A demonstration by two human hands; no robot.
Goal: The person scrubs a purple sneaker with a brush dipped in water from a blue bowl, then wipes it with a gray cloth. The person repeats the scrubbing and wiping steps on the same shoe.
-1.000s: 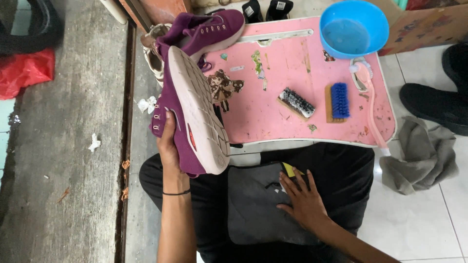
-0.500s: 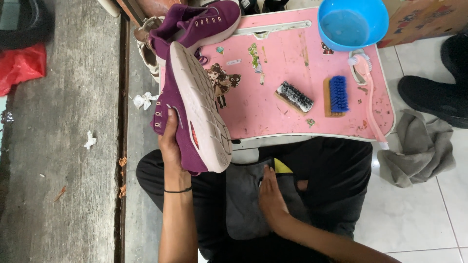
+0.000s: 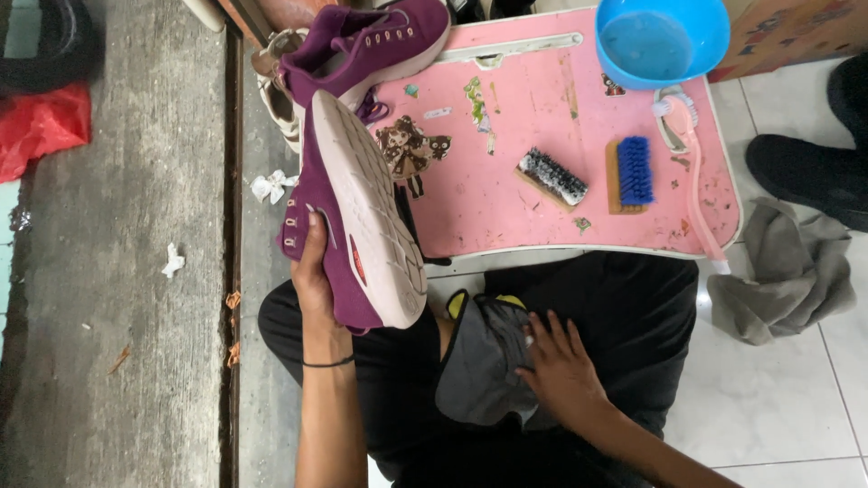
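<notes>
Left hand clamped on purple shoe, sole up, over pink table's left edge. Right hand flat, fingers spread, on grey cloth in lap, gripping nothing. Risk: one-handed hold, shoe could tip onto second purple shoe. Blue bowl holds water, near table's far edge; a bump would likely spill it.

Purple shoe with pale pink sole at centre left; pink table with cartoon stickers; blue bowl at upper right; blue-bristled brush; grey cloth at lower centre.
</notes>
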